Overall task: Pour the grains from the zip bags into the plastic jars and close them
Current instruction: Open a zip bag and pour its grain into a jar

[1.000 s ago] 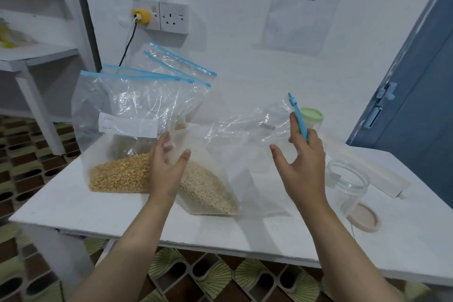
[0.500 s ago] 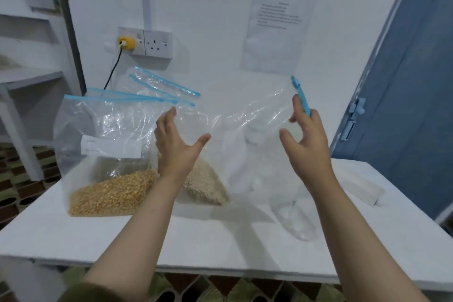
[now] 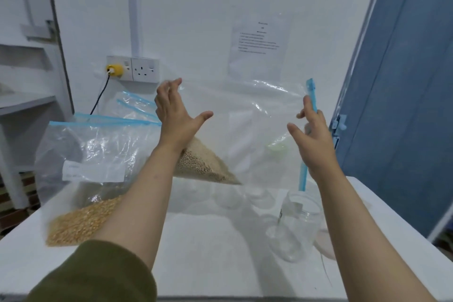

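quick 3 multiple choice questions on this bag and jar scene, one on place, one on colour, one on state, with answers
1. Where does the open clear jar stand?
A. on the table near the person's right arm
B. on the shelf at left
C. on the floor

2. What colour is the zip strip of the lifted bag?
A. red
B. blue
C. green

3. How is the lifted bag held?
A. lying flat on the table
B. raised in the air between both hands
C. stuffed inside the jar

Answers: 1 A, it stands on the white table below the right hand. 2 B, the strip by the right hand is blue. 3 B, the left hand and the right hand hold it up, with grain sagging low.
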`<state>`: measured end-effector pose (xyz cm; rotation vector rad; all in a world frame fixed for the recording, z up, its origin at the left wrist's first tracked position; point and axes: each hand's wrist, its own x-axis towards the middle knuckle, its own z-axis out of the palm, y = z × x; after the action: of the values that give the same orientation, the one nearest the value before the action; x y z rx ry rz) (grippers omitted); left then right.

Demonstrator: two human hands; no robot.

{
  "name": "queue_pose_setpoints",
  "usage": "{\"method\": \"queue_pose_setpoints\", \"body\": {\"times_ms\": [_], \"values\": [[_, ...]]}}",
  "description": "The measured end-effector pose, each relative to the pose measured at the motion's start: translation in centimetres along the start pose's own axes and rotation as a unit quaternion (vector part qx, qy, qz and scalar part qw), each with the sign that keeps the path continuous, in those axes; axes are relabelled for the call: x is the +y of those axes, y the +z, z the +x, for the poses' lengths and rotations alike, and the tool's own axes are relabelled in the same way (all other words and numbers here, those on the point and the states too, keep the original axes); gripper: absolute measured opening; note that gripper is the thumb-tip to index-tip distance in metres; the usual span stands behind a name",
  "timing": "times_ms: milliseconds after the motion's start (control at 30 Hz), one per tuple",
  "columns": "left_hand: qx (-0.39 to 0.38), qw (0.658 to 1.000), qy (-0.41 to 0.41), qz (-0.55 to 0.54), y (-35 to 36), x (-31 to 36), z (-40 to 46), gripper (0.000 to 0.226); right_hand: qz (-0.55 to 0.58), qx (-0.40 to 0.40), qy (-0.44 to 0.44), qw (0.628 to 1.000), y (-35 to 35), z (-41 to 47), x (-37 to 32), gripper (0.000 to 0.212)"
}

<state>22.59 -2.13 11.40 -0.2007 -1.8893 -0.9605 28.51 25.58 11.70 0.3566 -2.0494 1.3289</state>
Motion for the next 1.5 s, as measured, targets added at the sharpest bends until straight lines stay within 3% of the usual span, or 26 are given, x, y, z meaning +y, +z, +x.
{"method": "queue_pose_setpoints", "body": {"times_ms": [1500], "values": [[-0.029, 0.993, 0.113, -0.008, 4.9, 6.1, 3.8, 0.097, 0.031, 0.081, 0.021, 0.996, -3.7, -1.5, 6.4, 0.075]]}}
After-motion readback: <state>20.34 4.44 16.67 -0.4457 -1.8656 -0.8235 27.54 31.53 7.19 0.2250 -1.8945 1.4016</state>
